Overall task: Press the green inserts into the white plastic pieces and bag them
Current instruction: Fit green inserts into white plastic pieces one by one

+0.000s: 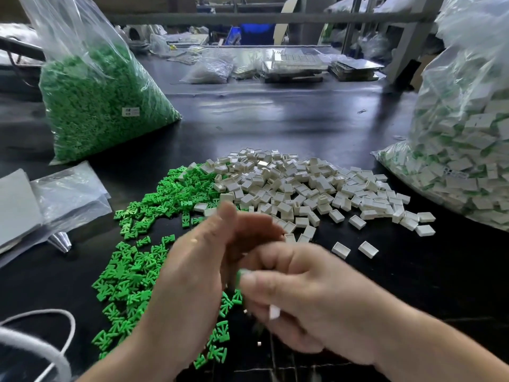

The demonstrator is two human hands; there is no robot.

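Note:
Loose green inserts [132, 260] lie spread over the black table on the left, beside a heap of white plastic pieces [300, 186] in the middle. My two hands meet in front of both heaps, blurred by motion. My right hand [311, 299] has its fingers curled round a white piece [274, 311], and a green insert [238, 277] shows at its thumb tip. My left hand [203, 271] stands edge-on against the right, fingers up; what it holds is hidden.
A big clear bag of green inserts [96, 100] stands at the back left. A large clear bag of assembled white-and-green pieces [462, 150] fills the right side. Flat empty plastic bags [66, 194] lie at the left, and a white cord [55, 326] curls at the bottom left.

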